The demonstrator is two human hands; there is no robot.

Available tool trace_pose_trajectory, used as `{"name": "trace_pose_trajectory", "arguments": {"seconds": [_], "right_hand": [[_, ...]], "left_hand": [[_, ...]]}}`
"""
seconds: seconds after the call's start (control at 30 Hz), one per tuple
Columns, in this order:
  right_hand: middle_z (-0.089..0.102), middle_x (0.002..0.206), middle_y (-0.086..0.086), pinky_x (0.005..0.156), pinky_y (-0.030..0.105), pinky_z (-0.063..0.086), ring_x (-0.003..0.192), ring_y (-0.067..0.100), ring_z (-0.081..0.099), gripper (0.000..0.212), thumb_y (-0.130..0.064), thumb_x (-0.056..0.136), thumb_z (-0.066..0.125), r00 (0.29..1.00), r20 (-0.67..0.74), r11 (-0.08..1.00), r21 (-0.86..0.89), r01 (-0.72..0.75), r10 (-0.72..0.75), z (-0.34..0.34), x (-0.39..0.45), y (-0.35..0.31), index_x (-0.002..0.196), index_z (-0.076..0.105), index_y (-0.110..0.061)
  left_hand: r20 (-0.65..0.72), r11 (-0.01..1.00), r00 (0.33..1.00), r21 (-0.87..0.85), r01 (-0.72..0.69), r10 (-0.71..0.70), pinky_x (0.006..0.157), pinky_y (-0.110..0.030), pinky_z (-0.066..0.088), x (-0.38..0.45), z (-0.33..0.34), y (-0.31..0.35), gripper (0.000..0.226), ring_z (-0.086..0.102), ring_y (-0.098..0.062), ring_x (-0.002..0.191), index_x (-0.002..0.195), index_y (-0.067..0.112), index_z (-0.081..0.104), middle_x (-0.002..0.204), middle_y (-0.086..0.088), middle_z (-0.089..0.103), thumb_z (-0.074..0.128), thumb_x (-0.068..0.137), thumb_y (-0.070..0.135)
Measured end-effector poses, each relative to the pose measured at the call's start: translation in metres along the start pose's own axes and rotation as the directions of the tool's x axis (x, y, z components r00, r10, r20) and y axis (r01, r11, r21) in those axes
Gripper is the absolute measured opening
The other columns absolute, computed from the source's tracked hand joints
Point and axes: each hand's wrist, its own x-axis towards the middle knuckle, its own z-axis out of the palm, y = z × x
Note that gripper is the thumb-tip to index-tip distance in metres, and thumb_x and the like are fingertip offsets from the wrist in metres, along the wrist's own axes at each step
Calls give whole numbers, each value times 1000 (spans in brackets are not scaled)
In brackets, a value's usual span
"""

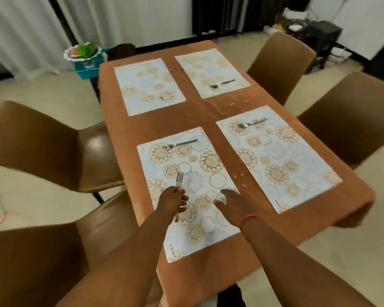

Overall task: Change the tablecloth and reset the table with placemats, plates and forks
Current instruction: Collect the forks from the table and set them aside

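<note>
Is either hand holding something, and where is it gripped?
The left hand grips a silver metal fork around its handle; the right hand holds nothing.

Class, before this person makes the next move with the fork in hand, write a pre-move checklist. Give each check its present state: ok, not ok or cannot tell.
1. Held fork gripped firmly in the left hand: ok, fingers curl round the handle.
2. Right hand free: ok, open over the near left placemat.
3. All four placemats laid on the tablecloth: ok.
4. Every placemat has a fork: not ok, the far left placemat has none.
5. Plates set: not ok, none on the table.
6. Tablecloth clean: not ok, small crumbs lie between the near mats.
</note>
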Motion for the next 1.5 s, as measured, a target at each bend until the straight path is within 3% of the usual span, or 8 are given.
{"name": "trace_pose_trajectory", "arguments": {"seconds": [0.33,0.5,0.73,0.93,1.07,1.2,1.33,1.5], "right_hand": [[50,134,10,99,47,44,123,34,47,40,-36,99,47,876,117,774,-425,469,-467,-45,197,-101,132,52,-14],[50,129,11,91,45,46,116,33,50,34,-21,95,47,848,95,666,-575,475,-522,-54,254,-133,127,52,-12],[54,123,12,90,45,45,115,34,50,32,-14,92,47,837,84,641,-605,474,-540,-43,280,-135,122,56,-9],[65,110,13,82,40,50,102,33,61,23,-18,96,48,890,94,797,-411,443,-446,-34,261,-126,115,59,-11],[69,95,10,78,36,54,91,30,64,9,-17,95,57,946,116,953,62,296,-302,-27,217,-99,89,63,-13],[59,77,-5,58,19,39,78,16,56,22,-13,92,64,958,119,919,334,209,-261,-31,149,-73,72,59,-19],[60,72,-6,73,36,52,74,14,58,24,-7,88,63,979,28,845,511,158,-200,-43,83,-52,69,61,-21],[63,79,-1,78,35,55,84,22,64,22,-6,93,59,997,-60,741,668,71,-42,-59,20,-19,75,59,-20]], "left_hand": [[-486,981,862,-184,60,-144,65,-40,54,10,-73,6,24,61,-25,71,93,3,62,84,-16,66,44,103,14],[-589,959,775,-274,76,-230,84,-48,58,-10,-68,-2,25,63,-26,77,94,2,61,82,-13,66,42,106,14],[-620,949,741,-306,75,-259,82,-41,55,-11,-49,-7,25,60,-24,78,94,3,60,87,-14,63,41,106,13],[-588,941,768,-334,55,-254,65,-36,60,-12,-41,-11,24,62,-23,75,102,1,62,87,-13,66,44,106,17],[-491,926,844,-378,19,-218,68,-39,62,-8,-32,-6,23,64,-21,69,102,-1,62,84,-12,68,45,106,14],[-351,941,931,-338,-21,-105,73,-42,61,-7,-10,7,18,67,-24,73,98,4,61,85,-13,67,45,105,10],[-181,956,983,-288,-61,8,86,-50,56,-13,33,21,17,69,-32,84,98,3,62,93,-16,70,48,105,12],[-7,975,995,-195,-104,104,82,-51,60,-28,108,23,23,70,-37,94,110,4,66,103,-19,72,45,105,12]]}}
